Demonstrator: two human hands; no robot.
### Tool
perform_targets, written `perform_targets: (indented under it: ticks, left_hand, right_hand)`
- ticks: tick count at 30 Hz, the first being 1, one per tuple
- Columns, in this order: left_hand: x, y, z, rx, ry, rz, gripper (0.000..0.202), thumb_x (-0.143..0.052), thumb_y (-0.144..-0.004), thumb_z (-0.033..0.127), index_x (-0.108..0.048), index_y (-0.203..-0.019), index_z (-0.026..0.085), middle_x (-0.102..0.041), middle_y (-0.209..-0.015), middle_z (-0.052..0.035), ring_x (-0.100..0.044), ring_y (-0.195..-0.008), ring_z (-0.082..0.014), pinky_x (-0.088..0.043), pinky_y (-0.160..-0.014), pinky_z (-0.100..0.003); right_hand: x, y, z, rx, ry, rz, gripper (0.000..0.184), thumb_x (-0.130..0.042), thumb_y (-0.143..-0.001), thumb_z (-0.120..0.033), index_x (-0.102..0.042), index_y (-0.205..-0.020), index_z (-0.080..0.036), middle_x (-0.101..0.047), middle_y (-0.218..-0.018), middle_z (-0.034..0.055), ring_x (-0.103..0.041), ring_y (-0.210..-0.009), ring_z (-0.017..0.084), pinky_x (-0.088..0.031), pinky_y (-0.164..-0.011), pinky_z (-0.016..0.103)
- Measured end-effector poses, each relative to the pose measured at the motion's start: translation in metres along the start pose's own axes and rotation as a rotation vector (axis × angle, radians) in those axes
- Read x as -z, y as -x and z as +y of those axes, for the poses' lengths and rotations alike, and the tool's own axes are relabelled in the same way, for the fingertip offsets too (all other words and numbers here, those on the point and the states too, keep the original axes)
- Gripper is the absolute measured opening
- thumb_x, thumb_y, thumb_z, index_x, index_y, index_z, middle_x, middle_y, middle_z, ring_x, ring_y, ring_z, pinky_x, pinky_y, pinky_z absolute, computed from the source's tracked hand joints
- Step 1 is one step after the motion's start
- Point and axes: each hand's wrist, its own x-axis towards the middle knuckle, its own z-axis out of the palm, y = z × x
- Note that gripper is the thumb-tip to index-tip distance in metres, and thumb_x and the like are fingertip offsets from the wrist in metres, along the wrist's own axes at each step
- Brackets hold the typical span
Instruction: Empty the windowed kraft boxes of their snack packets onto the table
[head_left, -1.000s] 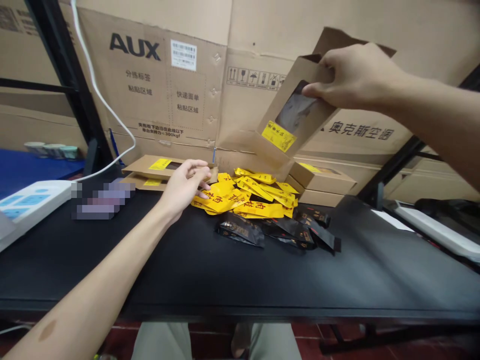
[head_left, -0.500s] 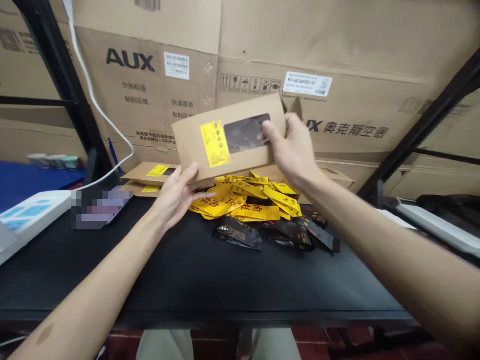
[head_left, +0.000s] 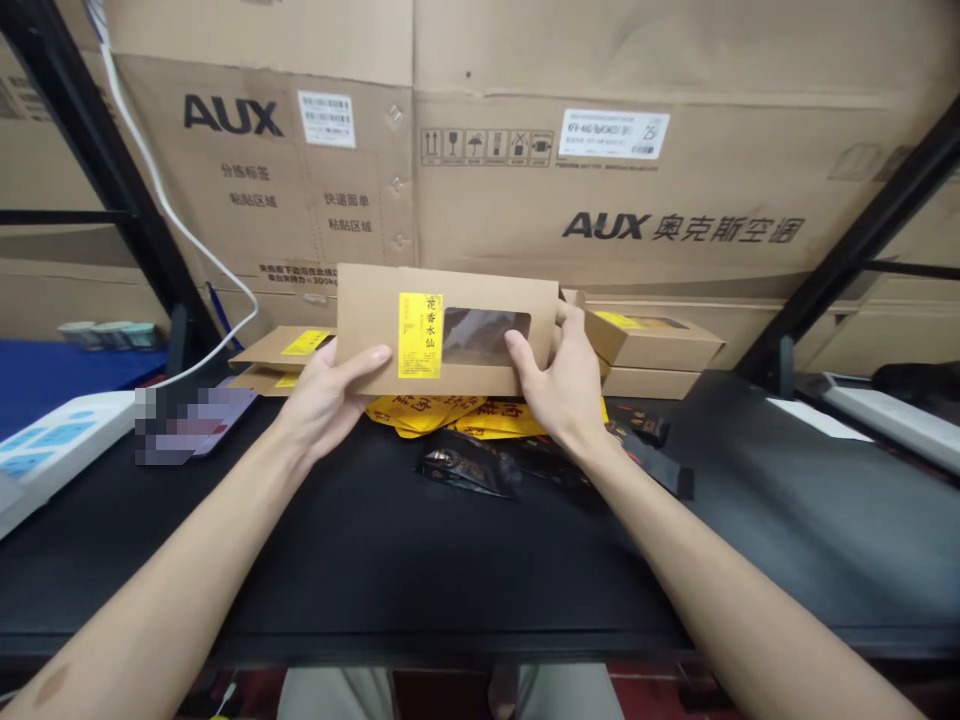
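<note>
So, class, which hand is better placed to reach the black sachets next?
Right, probably: the right hand sits just above the black sachets, while the left hand is farther off; both hold the kraft box.

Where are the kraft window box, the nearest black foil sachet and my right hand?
Kraft window box (head_left: 367, 318), head view, on the front panel left of the yellow label.
Black foil sachet (head_left: 469, 472), head view, on its front face.
Right hand (head_left: 566, 385), head view, on the back of the hand.
</note>
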Motion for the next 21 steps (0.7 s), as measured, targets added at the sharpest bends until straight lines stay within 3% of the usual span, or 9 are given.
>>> perform_targets:
  ticks: [5, 11, 17, 21]
  left_hand:
    - [0.001, 0.000, 0.002, -0.055, -0.049, 0.024, 0.046, -0.082, -0.077, 0.023, -0.072, -0.122, 0.019, -0.076, -0.131, -0.0116, -0.069, -0.124, -0.0299, -0.062, -0.099, -0.038]
    - [-0.001, -0.001, 0.001, -0.108, -0.032, 0.060, 0.056, -0.084, -0.075, 0.020, -0.067, -0.128, 0.022, -0.075, -0.132, -0.0101, -0.067, -0.129, -0.0303, -0.063, -0.101, -0.038]
    - [0.002, -0.006, -0.005, -0.116, 0.049, 0.116, 0.026, -0.077, -0.080, 0.014, -0.073, -0.106, 0.018, -0.080, -0.119, -0.0087, -0.075, -0.113, -0.0223, -0.065, -0.089, -0.025]
    - [0.000, -0.007, -0.003, -0.089, 0.145, 0.168, 0.015, -0.070, -0.087, 0.011, -0.077, -0.098, 0.017, -0.082, -0.114, -0.0057, -0.074, -0.114, -0.0182, -0.063, -0.090, -0.020]
  right_hand:
    - [0.002, 0.005, -0.003, -0.024, -0.009, -0.055, 0.069, -0.058, -0.093, -0.067, -0.043, -0.146, -0.025, -0.059, -0.151, 0.0170, -0.061, -0.134, 0.036, -0.050, -0.111, 0.063]
    - [0.000, 0.008, 0.000, -0.027, -0.051, -0.049, 0.061, -0.051, -0.099, -0.065, -0.042, -0.148, -0.029, -0.059, -0.151, 0.0152, -0.067, -0.124, 0.032, -0.056, -0.103, 0.058]
    - [-0.005, 0.010, 0.004, -0.034, -0.053, -0.062, 0.058, -0.051, -0.100, -0.060, -0.042, -0.145, -0.026, -0.062, -0.146, 0.0163, -0.071, -0.116, 0.033, -0.058, -0.098, 0.059]
    - [-0.007, 0.012, 0.000, -0.066, -0.073, -0.096, 0.056, -0.053, -0.099, -0.053, -0.038, -0.145, -0.026, -0.062, -0.146, 0.0155, -0.069, -0.120, 0.035, -0.058, -0.099, 0.060]
